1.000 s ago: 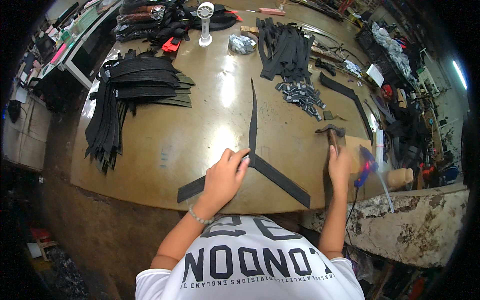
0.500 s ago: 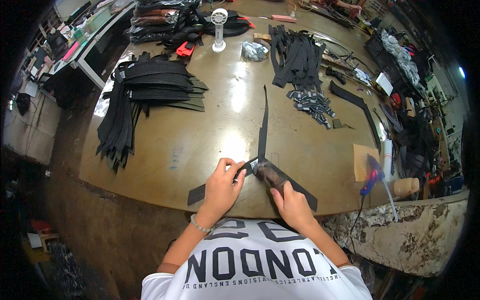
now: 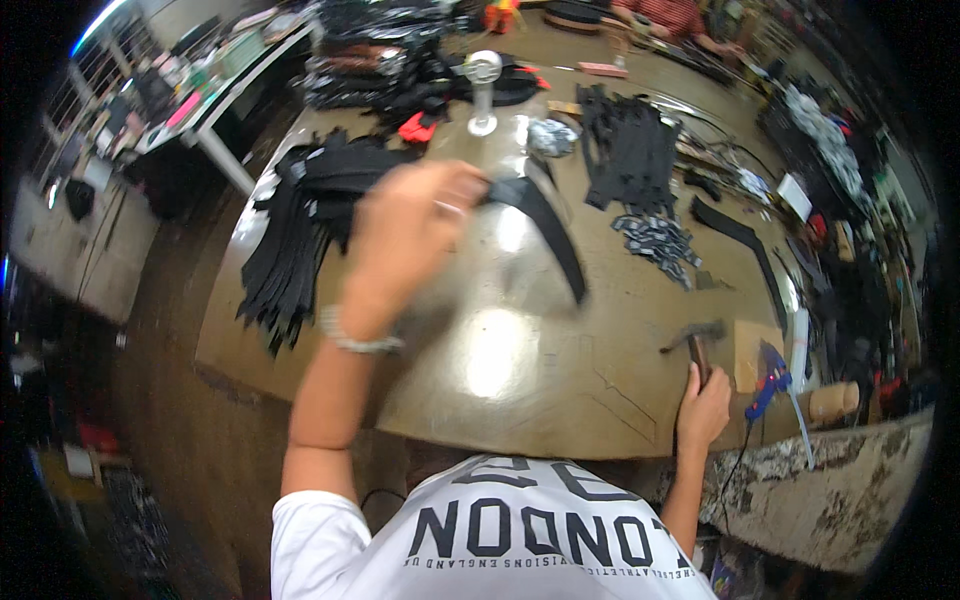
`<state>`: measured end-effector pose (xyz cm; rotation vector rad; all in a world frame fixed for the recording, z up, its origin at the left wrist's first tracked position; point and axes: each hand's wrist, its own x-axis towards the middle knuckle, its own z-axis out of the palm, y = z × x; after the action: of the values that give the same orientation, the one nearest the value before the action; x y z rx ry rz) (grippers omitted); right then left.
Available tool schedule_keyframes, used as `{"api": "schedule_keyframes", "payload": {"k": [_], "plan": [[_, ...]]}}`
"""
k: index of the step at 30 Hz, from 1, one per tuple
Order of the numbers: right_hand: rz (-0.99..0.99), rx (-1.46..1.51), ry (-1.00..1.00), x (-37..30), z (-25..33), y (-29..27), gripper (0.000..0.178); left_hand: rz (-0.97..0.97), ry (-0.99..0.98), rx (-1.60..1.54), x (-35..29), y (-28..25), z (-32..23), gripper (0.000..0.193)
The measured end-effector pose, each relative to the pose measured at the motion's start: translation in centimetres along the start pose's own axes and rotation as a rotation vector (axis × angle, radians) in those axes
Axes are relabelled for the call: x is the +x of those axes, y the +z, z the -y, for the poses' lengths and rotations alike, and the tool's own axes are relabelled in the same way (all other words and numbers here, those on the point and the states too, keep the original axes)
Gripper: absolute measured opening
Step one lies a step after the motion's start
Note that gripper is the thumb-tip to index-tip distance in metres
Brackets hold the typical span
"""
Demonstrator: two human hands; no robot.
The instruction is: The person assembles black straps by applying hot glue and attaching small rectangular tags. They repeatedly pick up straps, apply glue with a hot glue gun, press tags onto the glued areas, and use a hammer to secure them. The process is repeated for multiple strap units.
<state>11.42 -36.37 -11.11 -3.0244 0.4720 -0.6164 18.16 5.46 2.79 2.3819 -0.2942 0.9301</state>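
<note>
My left hand, smeared by motion, is lifted over the left middle of the table. Its fingers are closed on a black strap, which trails off to the right and bends toward me. Just left of and beyond this hand lies a pile of black straps, some of it behind the hand. At the near right, my right hand is wrapped round the wooden handle of a hammer. The hammer's head points away from me, low over the tabletop or on it; I cannot tell which.
A blue glue gun lies beside a tan sheet and a cardboard roll at the right edge. Farther off are small labels, more black straps and a white fan. Another person sits at the far side.
My left hand has moved up and left, carrying the black strap off the near middle of the table. My right hand has moved right with the hammer, away from the strap.
</note>
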Motion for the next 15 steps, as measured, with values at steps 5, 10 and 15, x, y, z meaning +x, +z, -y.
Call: {"api": "schedule_keyframes", "payload": {"k": [5,10,15], "plan": [[-0.088,0.009,-0.070,-0.2,0.0,0.7,0.035,-0.388,-0.379,-0.104,0.4,-12.3,13.0,0.033],[0.009,0.054,-0.110,0.4,0.0,-0.1,0.034,-0.346,-0.596,0.323,-6.1,-10.1,29.0,0.038],[0.077,0.585,-0.092,5.6,-1.2,-2.1,0.035,-0.376,-0.520,0.439,-6.1,-8.2,29.1,0.039]]}}
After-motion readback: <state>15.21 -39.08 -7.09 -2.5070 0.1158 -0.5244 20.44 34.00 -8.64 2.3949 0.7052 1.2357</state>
